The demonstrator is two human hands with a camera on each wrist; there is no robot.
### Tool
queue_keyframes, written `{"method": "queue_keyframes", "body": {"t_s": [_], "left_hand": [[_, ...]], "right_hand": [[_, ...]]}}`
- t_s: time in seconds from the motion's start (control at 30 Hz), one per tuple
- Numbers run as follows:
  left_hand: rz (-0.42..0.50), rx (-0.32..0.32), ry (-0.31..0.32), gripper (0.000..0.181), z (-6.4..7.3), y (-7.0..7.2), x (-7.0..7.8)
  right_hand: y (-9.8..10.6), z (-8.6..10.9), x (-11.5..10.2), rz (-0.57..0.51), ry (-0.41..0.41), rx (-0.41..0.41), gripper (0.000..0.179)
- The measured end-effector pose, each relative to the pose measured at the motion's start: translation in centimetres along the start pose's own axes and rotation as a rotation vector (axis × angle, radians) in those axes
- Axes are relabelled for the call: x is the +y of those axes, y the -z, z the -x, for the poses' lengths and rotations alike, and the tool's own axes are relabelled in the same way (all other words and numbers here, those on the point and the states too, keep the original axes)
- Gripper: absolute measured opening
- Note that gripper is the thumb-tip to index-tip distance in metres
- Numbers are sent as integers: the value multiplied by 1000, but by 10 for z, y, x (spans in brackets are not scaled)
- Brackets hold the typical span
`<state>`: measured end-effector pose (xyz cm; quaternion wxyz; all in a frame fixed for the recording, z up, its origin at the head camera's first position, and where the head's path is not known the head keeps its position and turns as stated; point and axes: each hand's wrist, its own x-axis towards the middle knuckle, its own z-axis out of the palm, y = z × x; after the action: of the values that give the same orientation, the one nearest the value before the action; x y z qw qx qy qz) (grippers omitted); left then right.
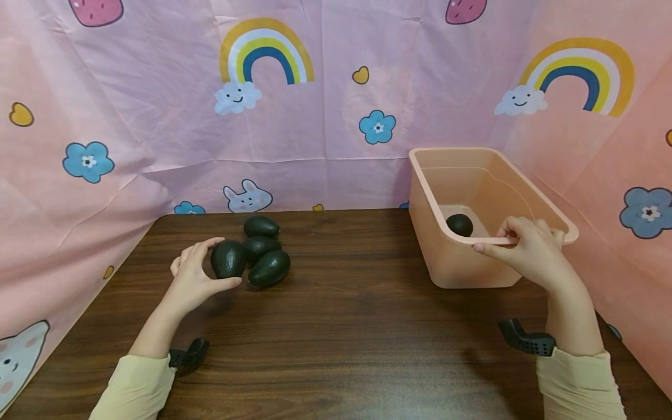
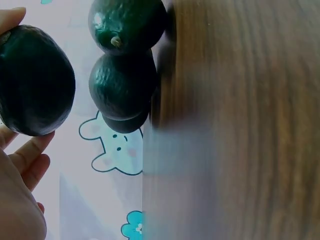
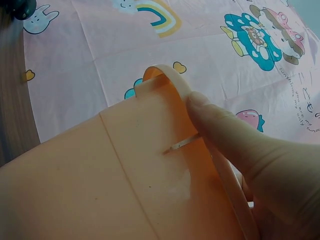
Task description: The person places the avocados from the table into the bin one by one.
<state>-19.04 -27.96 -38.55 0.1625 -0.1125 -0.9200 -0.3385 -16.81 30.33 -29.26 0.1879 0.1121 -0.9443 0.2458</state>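
Note:
My left hand (image 1: 195,274) holds a dark green avocado (image 1: 228,259) between thumb and fingers, at the left of the table. In the left wrist view the same avocado (image 2: 35,80) appears raised off the wood. Just right of it lie three more avocados in a cluster: a back one (image 1: 261,226), a middle one (image 1: 261,248) and a front one (image 1: 270,268). My right hand (image 1: 532,251) grips the near rim of a peach plastic bin (image 1: 475,265), thumb outside. Another avocado (image 1: 459,224) lies on the bin's floor. The right wrist view shows the thumb (image 3: 235,135) against the rim.
The dark wooden table (image 1: 336,338) stretches between both arms. A pink patterned cloth (image 1: 336,116) hangs behind it and along both sides. The bin stands at the back right, close to the cloth. Black wrist mounts (image 1: 189,356) sit on both forearms.

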Motion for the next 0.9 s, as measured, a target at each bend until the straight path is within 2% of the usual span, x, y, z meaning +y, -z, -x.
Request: {"method": "queue_keyframes", "body": {"t_s": [0.37, 0.9], "left_hand": [[60, -28, -9, 87, -9, -7, 13], [85, -38, -7, 88, -20, -15, 28]], "right_hand": [[1, 0, -2, 0, -8, -11, 38], [1, 1, 0, 5, -5, -7, 38]]}}
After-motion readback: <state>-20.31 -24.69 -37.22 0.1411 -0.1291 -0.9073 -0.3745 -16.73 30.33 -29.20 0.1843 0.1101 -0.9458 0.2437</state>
